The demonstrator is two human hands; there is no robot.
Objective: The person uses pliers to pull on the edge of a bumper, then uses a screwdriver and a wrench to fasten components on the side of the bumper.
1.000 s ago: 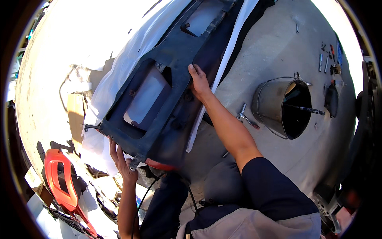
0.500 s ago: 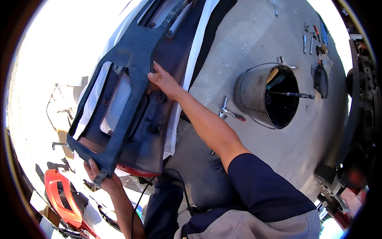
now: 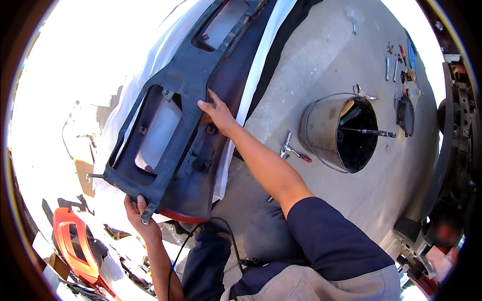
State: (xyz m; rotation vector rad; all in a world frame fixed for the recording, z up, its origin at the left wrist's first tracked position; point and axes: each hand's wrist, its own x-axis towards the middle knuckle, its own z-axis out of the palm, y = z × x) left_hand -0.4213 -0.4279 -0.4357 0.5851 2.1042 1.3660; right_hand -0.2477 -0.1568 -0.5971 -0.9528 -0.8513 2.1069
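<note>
A long dark metal frame [image 3: 188,75] with large openings lies lengthwise over a dark curved panel [image 3: 196,185], whose near edge is red. My left hand [image 3: 144,220] grips the frame's near end, beside a small bent tab [image 3: 148,213]; some of its fingers are hidden beneath. On the frame's right edge, about midway along, my right hand [image 3: 219,116] holds on with the thumb on top and the other fingers partly hidden underneath. Just below that hand, a round dark fitting [image 3: 211,129] shows on the panel. Through the frame's openings, pale areas of the panel side are visible.
White sheeting [image 3: 268,37] lies under the panel. A metal bucket [image 3: 321,130] holding tools stands to the right, with a ratchet wrench [image 3: 293,150] on the floor beside it. More hand tools lie far right. A red plastic part [image 3: 75,246] sits at lower left.
The frame has shifted right and settled lower over the panel, its openings now lining up more with the panel's pale areas. Both hands moved right with it, keeping their grip.
</note>
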